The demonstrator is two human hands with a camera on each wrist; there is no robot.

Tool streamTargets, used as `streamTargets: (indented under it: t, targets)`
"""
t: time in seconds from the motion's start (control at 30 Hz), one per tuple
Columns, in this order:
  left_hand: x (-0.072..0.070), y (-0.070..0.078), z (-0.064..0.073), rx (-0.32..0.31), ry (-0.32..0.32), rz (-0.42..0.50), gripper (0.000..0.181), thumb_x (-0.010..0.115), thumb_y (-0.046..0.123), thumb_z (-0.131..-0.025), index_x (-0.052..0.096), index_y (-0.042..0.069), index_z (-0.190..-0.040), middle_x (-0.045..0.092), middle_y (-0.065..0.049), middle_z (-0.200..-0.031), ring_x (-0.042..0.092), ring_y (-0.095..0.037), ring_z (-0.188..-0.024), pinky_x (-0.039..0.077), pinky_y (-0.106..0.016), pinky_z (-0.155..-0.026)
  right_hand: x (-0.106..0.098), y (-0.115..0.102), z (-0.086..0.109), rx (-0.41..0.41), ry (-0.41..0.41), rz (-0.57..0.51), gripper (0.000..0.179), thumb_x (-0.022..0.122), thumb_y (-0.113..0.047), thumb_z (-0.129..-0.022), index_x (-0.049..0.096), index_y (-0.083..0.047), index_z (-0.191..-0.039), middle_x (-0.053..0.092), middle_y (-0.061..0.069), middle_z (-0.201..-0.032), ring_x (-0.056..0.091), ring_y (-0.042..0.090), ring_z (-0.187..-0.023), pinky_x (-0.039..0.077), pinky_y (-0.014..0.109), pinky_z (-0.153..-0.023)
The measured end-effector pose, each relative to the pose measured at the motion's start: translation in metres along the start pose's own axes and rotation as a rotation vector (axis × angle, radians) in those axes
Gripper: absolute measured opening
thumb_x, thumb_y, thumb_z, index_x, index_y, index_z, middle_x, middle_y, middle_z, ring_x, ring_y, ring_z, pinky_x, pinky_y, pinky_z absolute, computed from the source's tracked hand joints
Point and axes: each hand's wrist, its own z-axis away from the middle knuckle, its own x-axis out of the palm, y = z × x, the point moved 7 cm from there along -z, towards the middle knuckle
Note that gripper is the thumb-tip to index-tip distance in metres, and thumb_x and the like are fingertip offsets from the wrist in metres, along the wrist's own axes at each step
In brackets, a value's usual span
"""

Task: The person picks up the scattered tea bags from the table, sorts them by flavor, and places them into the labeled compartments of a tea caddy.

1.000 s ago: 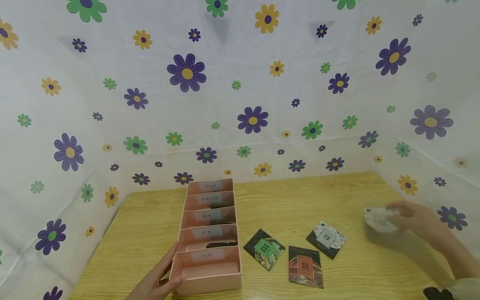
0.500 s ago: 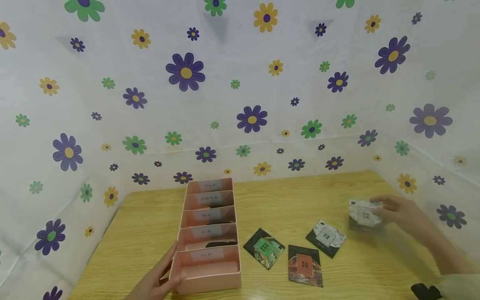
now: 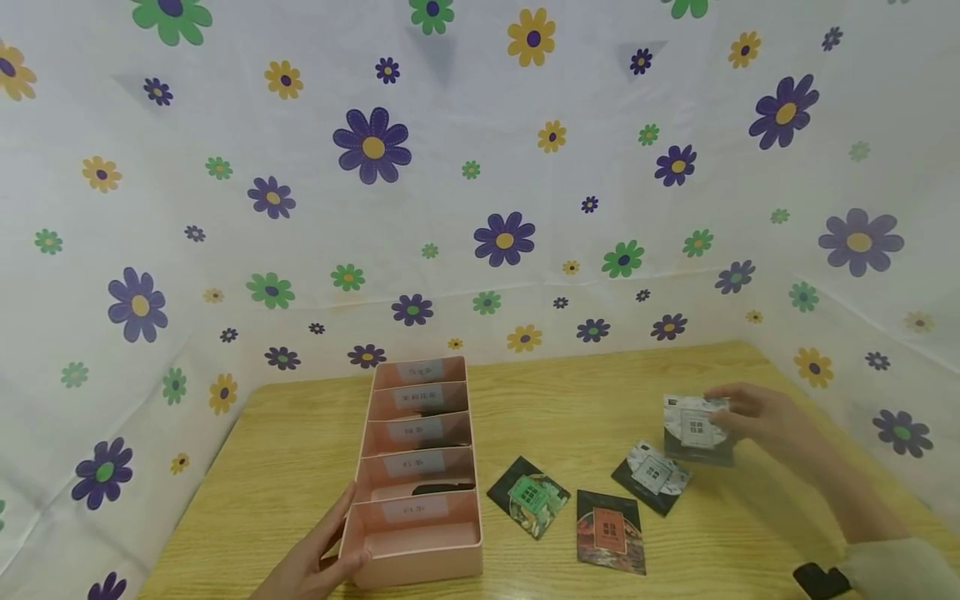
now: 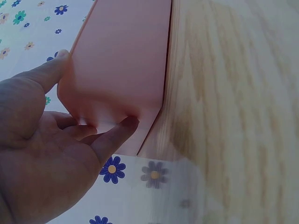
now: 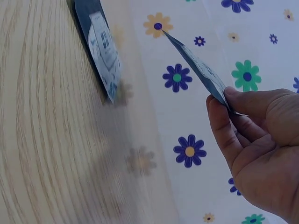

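Observation:
My right hand (image 3: pixel 776 429) pinches a flat tea sachet (image 3: pixel 686 442), marbled white and dark with a white label, above the table's right side. In the right wrist view the sachet (image 5: pixel 198 65) shows nearly edge-on between thumb and fingers. At the near left corner of a pink divided box (image 3: pixel 420 568), my left hand (image 3: pixel 311 560) holds on, thumb at the front and fingers along the side. The left wrist view shows the fingers against the smooth pink wall (image 4: pixel 121 51). Label strips mark its five-slot row's dividers, and a dark packet (image 3: pixel 444 490) lies in the second compartment from the front.
On the table (image 3: pixel 585 392) right of the box lie a green-labelled sachet (image 3: pixel 529 497), a red-labelled sachet (image 3: pixel 611 532) and another white-and-dark sachet (image 3: pixel 652 477). A flower-printed white cloth (image 3: pixel 442 208) hangs behind and along both sides.
My right hand has carried the pinched sachet leftward from the table's right side, and its printed face now shows more plainly. The left hand and box have stayed in place.

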Motion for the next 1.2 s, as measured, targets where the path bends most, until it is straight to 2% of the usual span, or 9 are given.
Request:
streamTargets:
  t: [0.07,0.2,0.3,0.47,0.67,0.9,1.1,1.2]
  targets:
    - [0.001,0.000,0.000,0.003,-0.007,0.007,0.085,0.059,0.023,-0.107,0.000,0.011,-0.167,-0.002,-0.029,-0.168,0.012,-0.055,-0.150,0.050,-0.052,-0.105,0.005,-0.007,-0.001,-0.007,-0.004,-0.022,0.038,0.065,-0.018,-0.104,0.059,0.003,-0.136,0.061,0.031,-0.134,0.062,0.045,-0.115,0.056,0.055,-0.086]
    - [0.001,0.001,-0.001,0.005,-0.011,0.003,0.084,0.058,0.023,-0.108,-0.001,0.011,-0.167,-0.002,-0.029,-0.169,0.013,-0.056,-0.149,0.050,-0.051,-0.105,0.016,-0.021,-0.004,-0.016,-0.018,-0.059,0.038,0.066,-0.018,-0.104,0.061,0.001,-0.135,0.067,0.026,-0.127,0.068,0.027,-0.107,0.057,0.043,-0.084]
    - [0.000,0.002,-0.001,0.005,-0.004,-0.018,0.083,0.058,0.024,-0.108,0.000,0.011,-0.167,-0.001,-0.029,-0.169,0.015,-0.056,-0.149,0.051,-0.050,-0.104,0.027,-0.031,-0.008,-0.033,-0.035,-0.117,0.037,0.067,-0.017,-0.103,0.061,0.002,-0.134,0.071,0.022,-0.117,0.070,0.016,-0.094,0.058,0.035,-0.079]
    - [0.000,0.001,-0.001,-0.007,-0.001,-0.005,0.084,0.058,0.025,-0.108,0.000,0.012,-0.167,-0.001,-0.028,-0.169,0.014,-0.056,-0.149,0.049,-0.053,-0.105,0.047,-0.049,-0.014,-0.076,-0.045,-0.154,0.034,0.069,-0.016,-0.102,0.063,0.001,-0.131,0.074,0.009,-0.099,0.071,0.014,-0.082,0.059,0.034,-0.072]
    - [0.002,-0.001,-0.001,-0.003,-0.012,0.018,0.084,0.058,0.024,-0.108,-0.001,0.012,-0.167,-0.003,-0.028,-0.169,0.011,-0.056,-0.150,0.047,-0.057,-0.106,0.072,-0.077,-0.017,-0.186,-0.049,-0.188,0.029,0.071,-0.009,-0.099,0.066,-0.002,-0.127,0.071,0.001,-0.085,0.069,0.014,-0.071,0.057,0.032,-0.063]
    - [0.001,0.000,-0.001,0.023,-0.024,0.018,0.084,0.057,0.022,-0.108,-0.002,0.011,-0.167,-0.004,-0.029,-0.169,0.010,-0.056,-0.150,0.047,-0.056,-0.107,0.100,-0.117,-0.017,-0.278,-0.069,-0.240,0.025,0.072,-0.005,-0.097,0.068,-0.001,-0.122,0.072,0.000,-0.084,0.067,0.015,-0.067,0.057,0.032,-0.059]
    - [0.001,0.000,-0.002,0.022,-0.024,0.021,0.084,0.057,0.023,-0.108,-0.003,0.011,-0.167,-0.004,-0.028,-0.169,0.010,-0.056,-0.150,0.046,-0.057,-0.107,0.118,-0.148,-0.017,-0.304,-0.107,-0.307,0.026,0.070,-0.004,-0.099,0.066,0.002,-0.123,0.074,0.007,-0.093,0.071,0.014,-0.075,0.061,0.033,-0.062]
    - [0.000,-0.001,-0.002,0.017,-0.019,0.017,0.084,0.057,0.023,-0.108,-0.002,0.012,-0.167,-0.004,-0.028,-0.169,0.010,-0.056,-0.150,0.046,-0.057,-0.107,0.128,-0.162,-0.017,-0.312,-0.114,-0.320,0.027,0.071,-0.005,-0.098,0.067,0.000,-0.124,0.073,0.007,-0.091,0.069,0.014,-0.072,0.060,0.033,-0.062]
